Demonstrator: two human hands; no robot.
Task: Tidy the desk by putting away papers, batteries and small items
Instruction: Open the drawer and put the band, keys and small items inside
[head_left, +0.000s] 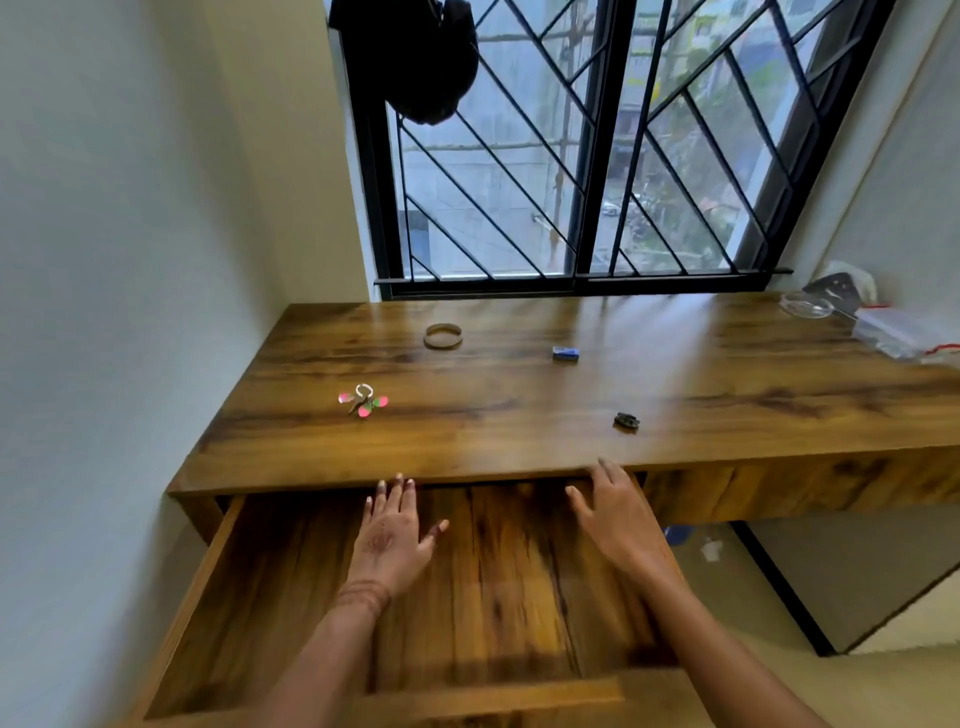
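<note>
A wooden drawer (218, 587) stands pulled out below the desk top (519, 415), and nothing shows inside it. My left hand (395, 535) hovers over the drawer with fingers spread, holding nothing. My right hand (618, 514) reaches over the drawer's back right, fingers straight, near the desk's front edge. On the desk lie a key ring with pink and green tags (363, 400), a brown ring-shaped band (442, 336), a small blue object (565, 354) and a small dark object (626, 421).
At the desk's far right stand a glass dish (806, 305), a clear plastic packet (898, 332) and a grey-and-white item (841, 287). A barred window (597, 156) rises behind the desk with a dark bag (421, 57) hanging on it. A wall closes the left side.
</note>
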